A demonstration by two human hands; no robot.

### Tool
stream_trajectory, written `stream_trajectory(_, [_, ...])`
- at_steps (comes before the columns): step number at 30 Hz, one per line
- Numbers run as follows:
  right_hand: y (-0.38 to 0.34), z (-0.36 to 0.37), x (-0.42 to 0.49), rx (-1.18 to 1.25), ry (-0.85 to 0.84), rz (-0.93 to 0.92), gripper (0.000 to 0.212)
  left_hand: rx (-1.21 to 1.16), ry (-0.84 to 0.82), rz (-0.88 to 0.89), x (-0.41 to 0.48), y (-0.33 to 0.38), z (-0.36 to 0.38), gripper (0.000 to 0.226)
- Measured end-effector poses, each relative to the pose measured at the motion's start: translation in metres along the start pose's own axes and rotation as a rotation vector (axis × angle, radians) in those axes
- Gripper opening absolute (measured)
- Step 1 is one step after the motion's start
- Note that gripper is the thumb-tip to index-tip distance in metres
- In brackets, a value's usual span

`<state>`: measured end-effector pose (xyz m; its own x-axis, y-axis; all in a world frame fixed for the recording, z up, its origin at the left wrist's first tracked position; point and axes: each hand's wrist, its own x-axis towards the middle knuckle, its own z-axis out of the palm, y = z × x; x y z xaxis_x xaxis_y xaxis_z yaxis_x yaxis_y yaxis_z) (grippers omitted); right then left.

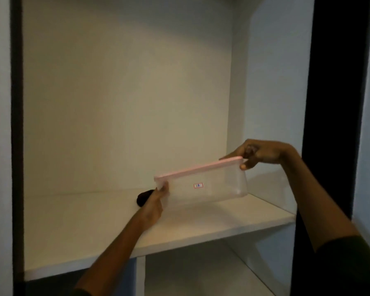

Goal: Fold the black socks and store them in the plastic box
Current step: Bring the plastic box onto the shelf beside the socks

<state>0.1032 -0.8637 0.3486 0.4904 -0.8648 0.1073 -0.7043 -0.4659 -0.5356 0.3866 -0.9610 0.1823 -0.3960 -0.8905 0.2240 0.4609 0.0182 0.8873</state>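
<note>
A clear plastic box [207, 189] with a pink lid [199, 168] and a small white label hangs tilted just above the white shelf [94, 231], its right end higher. My left hand [156, 199] grips its lower left corner. My right hand [259, 153] pinches the upper right corner at the lid. Nothing shows inside the box. A dark bundle, the black socks [142, 198], lies on the shelf just behind my left hand, partly hidden by it.
The shelf sits in a white alcove with a back wall [126, 103] and side walls. A dark frame post [333, 103] stands at the right, another at the left edge. A lower compartment with a divider [140, 274] opens below the shelf.
</note>
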Motion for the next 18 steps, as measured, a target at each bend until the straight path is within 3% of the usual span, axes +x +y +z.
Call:
stream_trajectory(2, [0.031, 0.006, 0.013, 0.049, 0.03, 0.047, 0.048, 0.127, 0.058, 0.068, 0.006, -0.007, 0.003, 0.065])
stream_trajectory(6, [0.084, 0.015, 0.026, 0.016, 0.15, 0.15, 0.054, 0.355, 0.043, 0.092, 0.014, -0.013, 0.005, 0.102])
stream_trajectory(9, [0.109, 0.021, 0.028, 0.033, 0.234, 0.223, 0.053, 0.514, -0.011, 0.107, 0.017, -0.02, 0.005, 0.081])
stream_trajectory(13, [0.118, 0.028, 0.029, 0.04, 0.22, 0.279, 0.055, 0.581, -0.01, 0.14, 0.014, -0.02, 0.008, 0.083])
stream_trajectory(18, [0.091, 0.033, 0.039, -0.423, 0.218, 0.263, 0.05, 0.66, 0.074, 0.154, 0.014, -0.021, 0.013, 0.096])
